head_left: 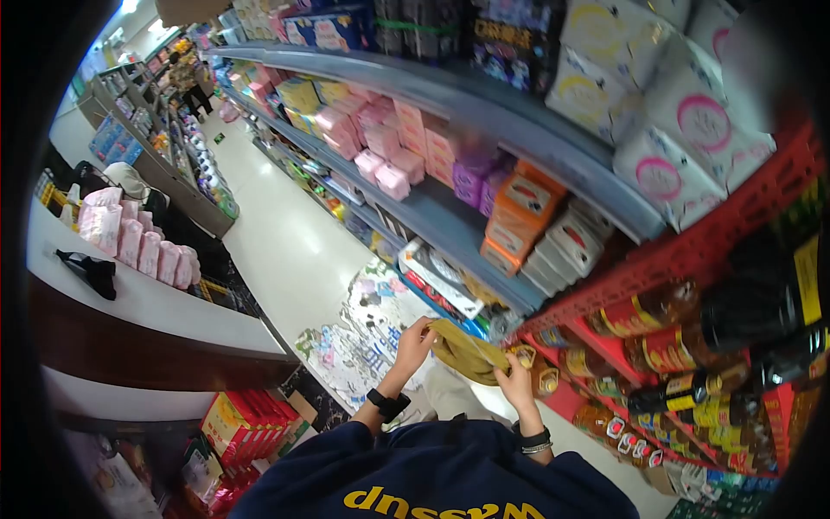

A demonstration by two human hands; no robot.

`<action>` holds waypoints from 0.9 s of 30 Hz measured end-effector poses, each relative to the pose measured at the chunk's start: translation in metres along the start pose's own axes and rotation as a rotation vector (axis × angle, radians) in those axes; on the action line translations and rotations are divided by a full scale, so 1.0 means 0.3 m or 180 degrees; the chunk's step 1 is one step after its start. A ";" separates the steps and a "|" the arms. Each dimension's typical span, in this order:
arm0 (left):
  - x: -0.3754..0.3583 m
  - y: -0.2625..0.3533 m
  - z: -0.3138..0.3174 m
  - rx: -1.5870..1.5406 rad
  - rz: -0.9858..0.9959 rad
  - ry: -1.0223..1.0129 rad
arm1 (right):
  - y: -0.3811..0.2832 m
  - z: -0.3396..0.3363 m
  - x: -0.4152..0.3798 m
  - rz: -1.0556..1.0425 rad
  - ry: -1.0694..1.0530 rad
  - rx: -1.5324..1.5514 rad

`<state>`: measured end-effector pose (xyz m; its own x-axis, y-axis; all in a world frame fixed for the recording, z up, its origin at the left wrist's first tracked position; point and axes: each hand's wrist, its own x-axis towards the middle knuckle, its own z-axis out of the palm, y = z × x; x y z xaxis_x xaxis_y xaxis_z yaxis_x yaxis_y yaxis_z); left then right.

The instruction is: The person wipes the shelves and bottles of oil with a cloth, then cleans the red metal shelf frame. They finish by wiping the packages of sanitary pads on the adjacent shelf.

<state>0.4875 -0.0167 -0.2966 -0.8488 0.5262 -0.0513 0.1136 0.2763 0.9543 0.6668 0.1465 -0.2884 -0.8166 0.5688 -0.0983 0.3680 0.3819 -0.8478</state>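
A mustard-yellow cloth [467, 353], folded or bunched, is stretched between my two hands in front of my chest. My left hand [416, 344] pinches its upper left end. At the lower right end, the fingers of my right hand [516, 383] are closed on the fabric. A black band sits on each wrist, with a bracelet beside the right one. Behind the cloth are the lower shelf edge and the worn, patterned floor [367, 320].
Shelves [415, 82] of packaged goods run along the right, with orange packs [521, 216] low down. Bottles of oil or sauce [666, 350] fill a red rack at right. On the left, a white counter [65, 251] carries pink packs [138, 242]. A person [184, 78] stands far down the aisle.
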 end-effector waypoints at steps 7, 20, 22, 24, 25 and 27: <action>0.362 0.098 -0.118 0.0902 0.0398 -0.0211 | -0.157 0.092 0.308 0.0011 -0.0235 -0.0093; 0.686 0.097 -0.111 0.0864 0.1431 -0.0156 | -0.108 0.227 0.491 0.0745 -0.0076 0.2664; 0.704 0.083 -0.089 0.0896 0.1319 -0.0422 | -0.118 0.228 0.488 0.0837 -0.0032 0.2506; 0.737 0.055 -0.067 0.0926 0.1228 -0.0675 | -0.147 0.220 0.494 0.0925 -0.0118 0.2265; 0.761 0.024 -0.056 0.1255 0.1385 -0.0683 | -0.184 0.214 0.499 0.0949 -0.0044 0.2268; 0.819 -0.024 -0.039 0.1562 0.1594 -0.0732 | -0.249 0.216 0.518 0.0802 0.0068 0.2335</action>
<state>0.2721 0.1010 -0.3126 -0.5112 0.8241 0.2441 0.7227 0.2584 0.6410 0.4837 0.1591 -0.2742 -0.7360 0.5911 -0.3301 0.1467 -0.3367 -0.9301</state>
